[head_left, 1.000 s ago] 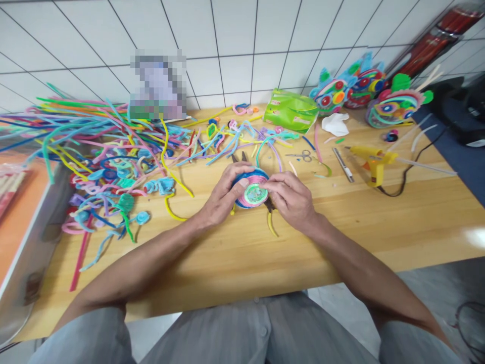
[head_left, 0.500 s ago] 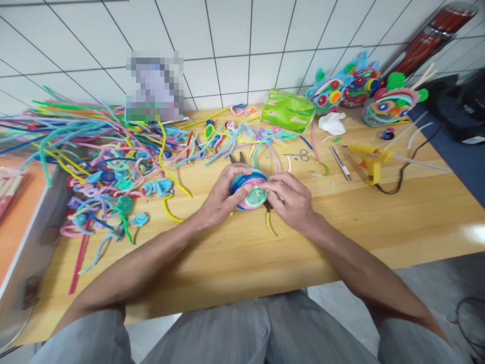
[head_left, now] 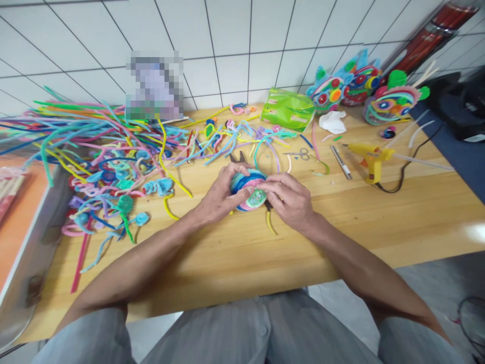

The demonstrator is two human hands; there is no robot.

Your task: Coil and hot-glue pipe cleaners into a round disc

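a round piece, wound in blue, pale blue and pink bands about a green patch, is held up at the middle of the counter, its patterned side turned toward the person. the left hand is curled around its left side, fingers over the top and thumb on the front. the right hand is mostly closed, its fingertips bunched against the pink band near the green patch; whether they pinch anything cannot be told.

behind the round piece, partly covered, lie pliers with dark tips and yellow handles. farther right are scissors, a slim silver tool and a yellow glue gun. a green packet and a crumpled white tissue sit toward the tiled wall, near three decorated figures. a tangle of colourful fuzzy stems spreads over the left side.
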